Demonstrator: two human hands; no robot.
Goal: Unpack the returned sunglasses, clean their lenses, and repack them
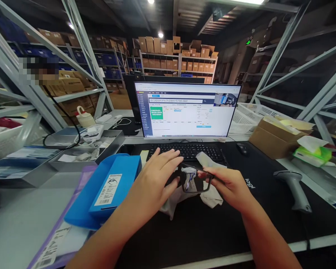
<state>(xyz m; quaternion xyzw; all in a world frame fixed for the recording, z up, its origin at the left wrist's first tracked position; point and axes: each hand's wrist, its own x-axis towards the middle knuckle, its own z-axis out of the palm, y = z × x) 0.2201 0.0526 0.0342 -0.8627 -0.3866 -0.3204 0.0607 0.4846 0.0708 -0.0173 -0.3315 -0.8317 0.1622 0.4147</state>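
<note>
Glasses (195, 191) in right hand (232, 183), mat (204, 231) reaching edge (224, 260)

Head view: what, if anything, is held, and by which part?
Right hand: dark clear-lensed glasses, by their right end. Left hand: cannot be told.

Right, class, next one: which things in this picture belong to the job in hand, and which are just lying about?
Seem to belong:
dark-framed glasses, held in the right hand, left hand close by
pale crumpled material near them
labelled blue box, probably

Seem just lying about:
computer mouse
tissue pack
cardboard box
white jug
</note>
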